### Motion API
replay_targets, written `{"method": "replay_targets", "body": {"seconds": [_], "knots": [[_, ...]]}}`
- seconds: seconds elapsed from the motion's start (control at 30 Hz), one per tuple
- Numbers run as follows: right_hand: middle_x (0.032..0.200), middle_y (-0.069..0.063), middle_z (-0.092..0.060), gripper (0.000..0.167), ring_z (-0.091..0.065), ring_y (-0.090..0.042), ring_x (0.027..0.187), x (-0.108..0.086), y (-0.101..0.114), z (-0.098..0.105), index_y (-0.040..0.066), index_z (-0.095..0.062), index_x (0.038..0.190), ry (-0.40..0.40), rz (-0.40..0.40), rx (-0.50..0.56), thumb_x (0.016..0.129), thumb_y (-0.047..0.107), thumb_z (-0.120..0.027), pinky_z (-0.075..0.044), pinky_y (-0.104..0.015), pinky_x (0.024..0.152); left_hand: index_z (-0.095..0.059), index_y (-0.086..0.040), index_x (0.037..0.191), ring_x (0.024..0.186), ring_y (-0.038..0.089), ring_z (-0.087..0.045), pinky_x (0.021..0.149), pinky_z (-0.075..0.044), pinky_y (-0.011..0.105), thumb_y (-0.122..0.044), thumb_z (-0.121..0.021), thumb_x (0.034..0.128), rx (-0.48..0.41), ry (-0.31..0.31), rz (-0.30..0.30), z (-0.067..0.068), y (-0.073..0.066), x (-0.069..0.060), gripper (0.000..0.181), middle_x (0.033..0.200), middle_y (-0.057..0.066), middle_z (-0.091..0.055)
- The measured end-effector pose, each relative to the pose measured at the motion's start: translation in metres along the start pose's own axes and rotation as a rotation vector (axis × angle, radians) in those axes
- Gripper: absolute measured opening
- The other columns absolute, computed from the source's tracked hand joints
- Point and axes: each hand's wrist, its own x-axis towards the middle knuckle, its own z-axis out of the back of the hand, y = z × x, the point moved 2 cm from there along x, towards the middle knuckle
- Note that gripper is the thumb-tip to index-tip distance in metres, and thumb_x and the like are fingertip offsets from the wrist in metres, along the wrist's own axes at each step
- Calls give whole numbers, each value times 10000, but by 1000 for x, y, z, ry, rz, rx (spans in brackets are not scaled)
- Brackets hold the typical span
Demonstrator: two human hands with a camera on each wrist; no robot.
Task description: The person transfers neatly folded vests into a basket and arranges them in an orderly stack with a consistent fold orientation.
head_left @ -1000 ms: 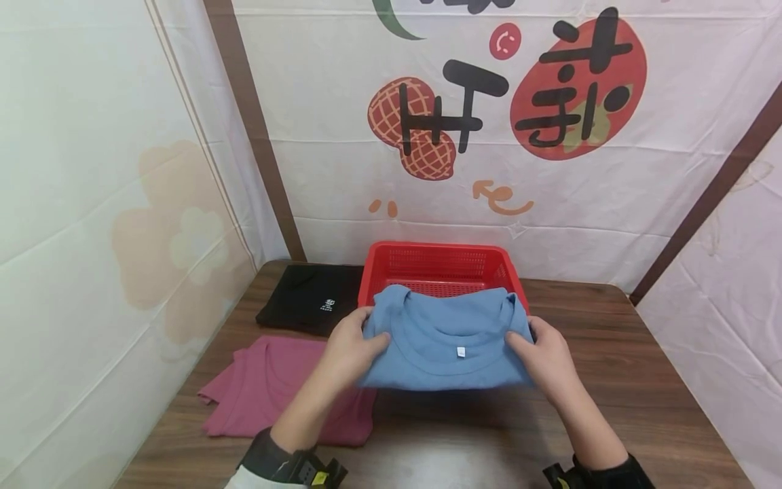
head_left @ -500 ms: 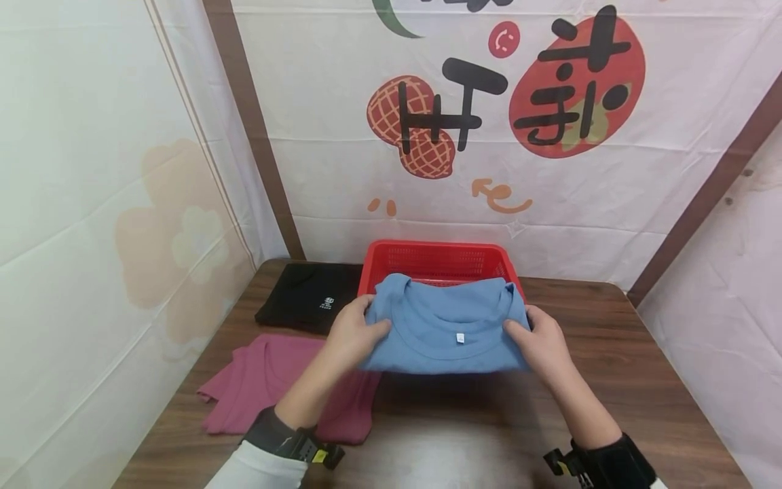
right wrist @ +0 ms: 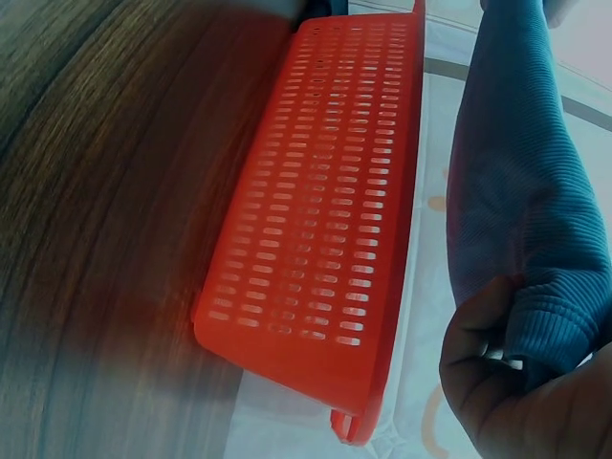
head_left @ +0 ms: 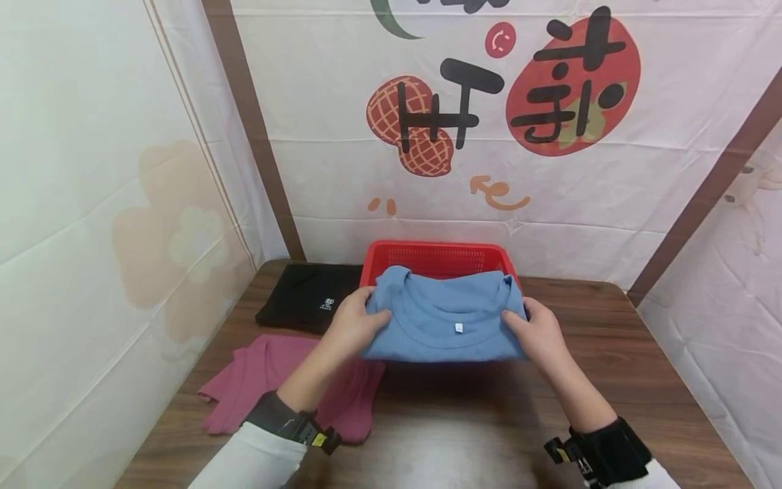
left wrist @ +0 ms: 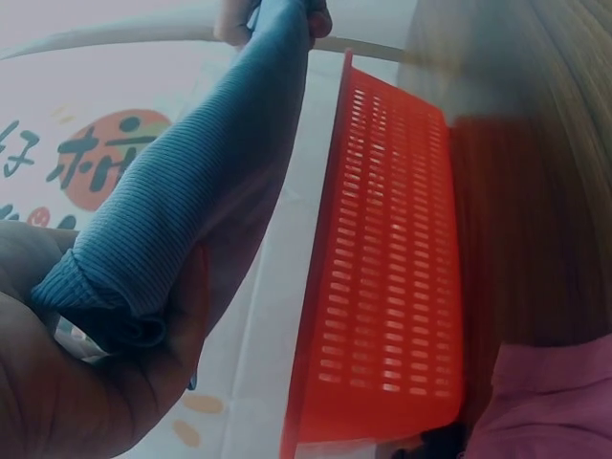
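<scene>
A folded blue shirt (head_left: 449, 339) with a small white neck label is held in the air, covering the front part of a red basket (head_left: 441, 252). My left hand (head_left: 354, 326) grips the shirt's left edge, thumb on top. On the opposite edge, my right hand (head_left: 540, 333) pinches the cloth the same way. Both wrist views show fingers curled under the blue cloth (left wrist: 182, 182), (right wrist: 535, 172) and the perforated side of the basket (left wrist: 382, 258) beside it. The shirt's underside is hidden in the head view.
A folded black garment (head_left: 305, 295) with a white print lies left of the basket. Nearer on the left, a pink garment (head_left: 275, 373) lies partly under my left forearm. The wooden table (head_left: 623, 353) meets printed fabric walls (head_left: 342, 170) at the back and sides.
Both hands have moved the blue shirt forward, away from me, so it covers more of the basket. The grip on each side is unchanged.
</scene>
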Motion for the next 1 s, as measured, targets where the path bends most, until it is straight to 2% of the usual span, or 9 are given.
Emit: {"method": "replay_targets", "body": {"seconds": [0.23, 0.43, 0.67, 0.8, 1.0], "knots": [[1321, -225, -610, 490, -555, -308, 1121, 9, -4, -2, -46, -538, 1378, -5, 26, 23, 1017, 284, -564, -481, -487, 1012, -530, -18, 1418, 1132, 316, -609, 1020, -525, 519, -171, -704, 927, 20, 7, -9, 1, 1, 10, 544, 1294, 156, -626], [1271, -220, -625, 439, -559, -301, 1091, 15, -6, 0, -43, -561, 1331, -25, 47, 32, 1022, 269, -563, -486, -454, 978, -494, -27, 1454, 1162, 320, -590, 1028, -522, 516, -189, -700, 936, 12, 37, -9, 1, -1, 20, 580, 1334, 150, -598], [1262, -228, -628, 432, -558, -295, 1085, 25, -4, 1, -56, -574, 1309, -38, 69, 39, 1019, 265, -566, -488, -444, 960, -490, -10, 1458, 1187, 322, -578, 1074, -483, 507, -181, -686, 937, 6, 33, -51, 2, -3, 32, 583, 1351, 166, -595], [1312, -233, -611, 460, -550, -295, 1124, 29, -4, 0, -57, -554, 1347, -32, 58, 44, 1025, 271, -554, -480, -465, 996, -480, -26, 1465, 1207, 321, -562, 1087, -475, 511, -185, -693, 940, -2, 38, -33, 0, -1, 37, 588, 1376, 150, -573], [1346, -239, -596, 503, -555, -315, 1149, 37, -7, -2, -54, -522, 1400, -32, 47, 58, 1026, 282, -550, -475, -491, 1030, -479, -28, 1460, 1228, 318, -548, 1102, -460, 513, -183, -678, 947, 8, 36, -40, -3, 3, 46, 572, 1394, 148, -564]]}}
